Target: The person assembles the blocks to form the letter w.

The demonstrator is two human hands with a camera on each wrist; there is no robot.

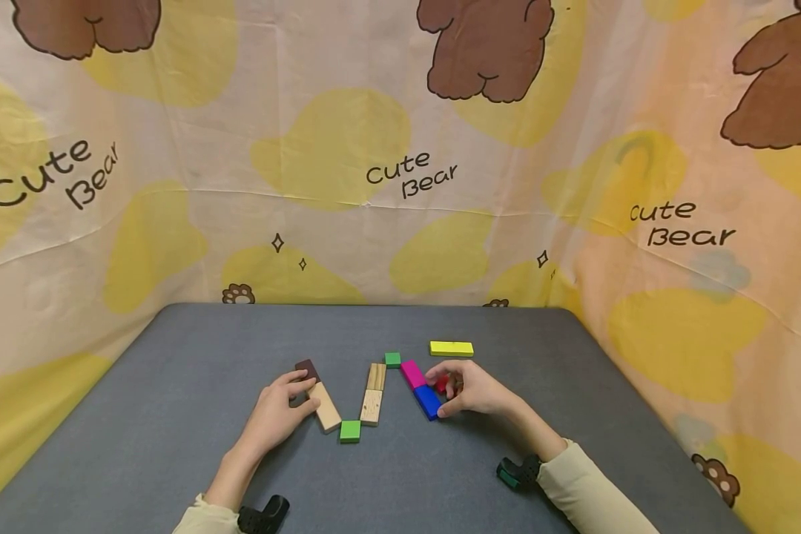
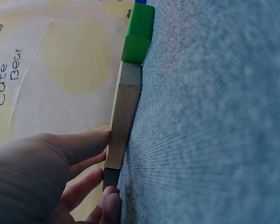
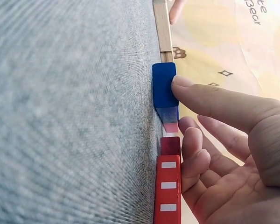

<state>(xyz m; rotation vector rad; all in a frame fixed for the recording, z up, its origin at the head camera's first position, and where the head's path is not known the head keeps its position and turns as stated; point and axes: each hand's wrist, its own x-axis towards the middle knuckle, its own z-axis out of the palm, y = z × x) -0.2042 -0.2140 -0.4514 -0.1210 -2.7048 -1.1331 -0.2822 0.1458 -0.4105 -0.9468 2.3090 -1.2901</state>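
Observation:
My left hand (image 1: 278, 415) lies over two blocks set end to end, with its thumb at the light wooden block (image 1: 325, 408) and its fingers by the dark brown block (image 1: 307, 368). In the left wrist view the thumb tip touches the wooden block's edge. Across the row, my right hand (image 1: 475, 389) has its thumb against the blue block (image 3: 164, 85) and its index finger near the joint with the magenta block (image 1: 412, 373). The other fingers curl beside a red block (image 3: 168, 191) with white rectangles, partly hidden by that hand in the head view.
A green block (image 1: 350, 432) and two wooden blocks (image 1: 371, 407) continue the zigzag, with another green block (image 1: 392, 360) farther back. Behind the right hand lies a yellow block (image 1: 451, 348) on the grey table (image 1: 140, 445). A patterned cloth (image 1: 334, 148) hangs beyond the far edge.

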